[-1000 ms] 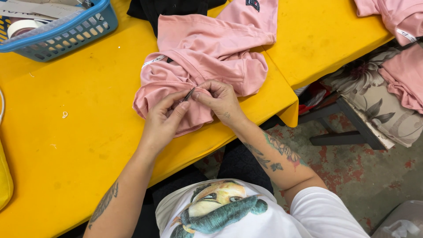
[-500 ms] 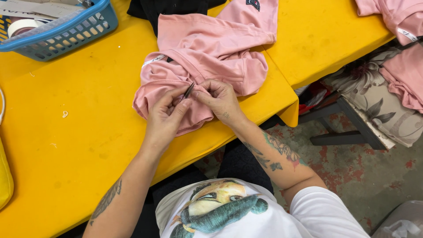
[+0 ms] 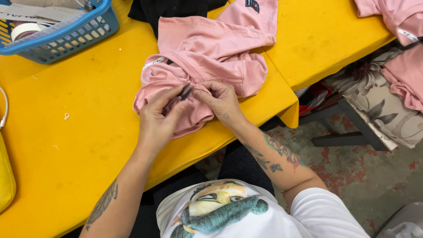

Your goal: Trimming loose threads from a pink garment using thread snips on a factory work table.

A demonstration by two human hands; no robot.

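Pink shirt (image 3: 207, 53): bunched on yellow tabletop (image 3: 79, 123), near its front edge. Left hand (image 3: 156, 121): grasping small dark clipper (image 3: 185, 92) against the fabric. Right hand (image 3: 222, 99): pinching a shirt fold just beside the blades. Risk: blades likely nick cloth or fingertip if the fold slips.

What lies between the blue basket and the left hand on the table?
In the head view, mostly bare yellow table between the blue basket and the left hand, with a few pale scraps.
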